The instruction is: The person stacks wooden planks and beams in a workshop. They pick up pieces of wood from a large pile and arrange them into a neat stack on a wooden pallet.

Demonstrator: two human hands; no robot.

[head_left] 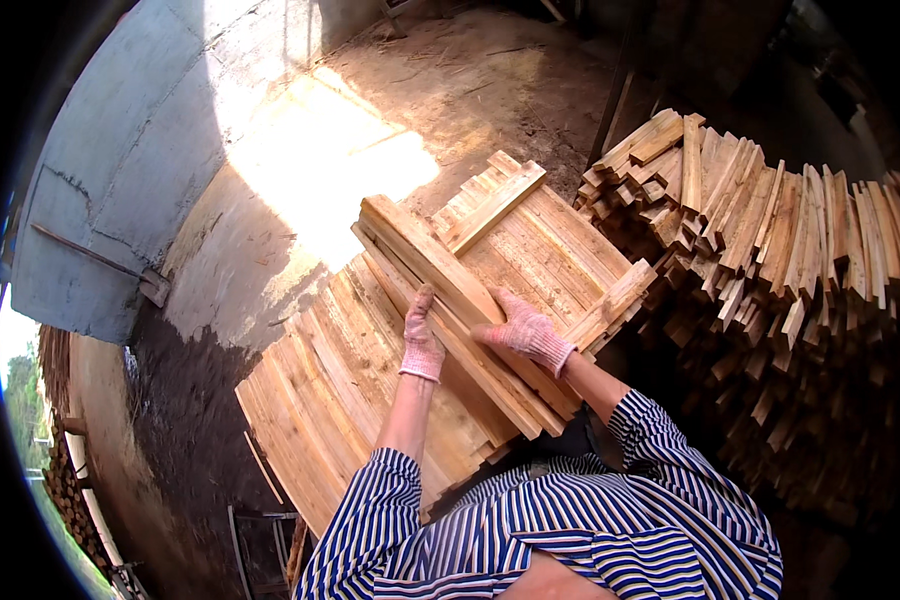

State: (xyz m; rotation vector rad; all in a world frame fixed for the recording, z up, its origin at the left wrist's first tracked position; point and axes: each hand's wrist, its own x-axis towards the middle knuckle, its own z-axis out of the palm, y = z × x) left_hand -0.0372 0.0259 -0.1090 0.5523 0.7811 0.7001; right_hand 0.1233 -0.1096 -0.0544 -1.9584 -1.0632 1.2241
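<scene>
Several long wooden boards (425, 262) are gathered on edge, side by side, in front of me, pointing away to the upper left. My left hand (422, 342), in a pink knitted glove, presses on their left side with its thumb up. From the right, my right hand (527, 332), gloved alike, grips the same boards, its thumb lying along the top. My left fingertips are hidden behind the wood. Beneath lies a broad stack of flat boards (315, 395). A short crosswise board (495, 207) rests on its far right part, and another crosswise board (612, 305) lies near my right wrist.
A tall pile of cut wooden slats (760, 230) stands on the right, ends facing me. A long-handled tool (95, 250) leans by the grey wall (120, 130) at left. Bright sunlight falls on the floor (470, 80). A metal frame (255, 545) stands at lower left.
</scene>
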